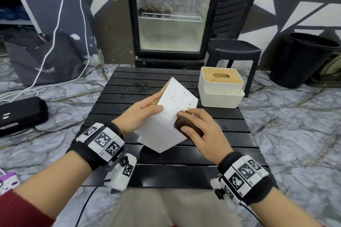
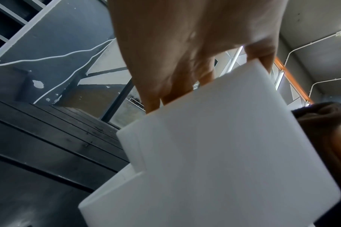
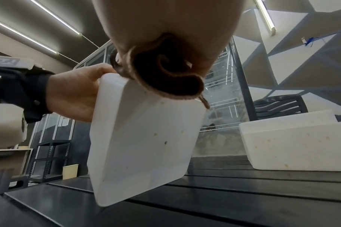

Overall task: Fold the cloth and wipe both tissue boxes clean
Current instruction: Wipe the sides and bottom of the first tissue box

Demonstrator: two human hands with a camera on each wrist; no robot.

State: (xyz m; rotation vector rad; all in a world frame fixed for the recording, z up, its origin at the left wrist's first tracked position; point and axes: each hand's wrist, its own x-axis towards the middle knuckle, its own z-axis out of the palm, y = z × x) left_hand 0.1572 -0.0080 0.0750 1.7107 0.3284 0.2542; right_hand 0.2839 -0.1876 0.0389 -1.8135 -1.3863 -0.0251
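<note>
A speckled white tissue box [image 1: 169, 116] is gripped and tilted above the table [image 1: 118, 97] by the left hand [image 1: 140, 114]; a brown cloth [image 1: 186, 128] is pressed against it under the right hand [image 1: 204, 131]. The second tissue box [image 1: 221, 88] stands just beyond.

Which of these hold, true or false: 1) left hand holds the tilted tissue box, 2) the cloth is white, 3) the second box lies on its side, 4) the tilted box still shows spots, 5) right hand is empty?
1) True. The left hand grips the tilted tissue box, which stands on a corner on the black table.
2) False. The cloth is dark brown.
3) False. The second tissue box stands upright at the table's far right, wooden lid up.
4) True. Yellowish spots dot its white side ahead of the cloth.
5) False. The right hand holds the bunched cloth and presses it against the tilted box.
</note>
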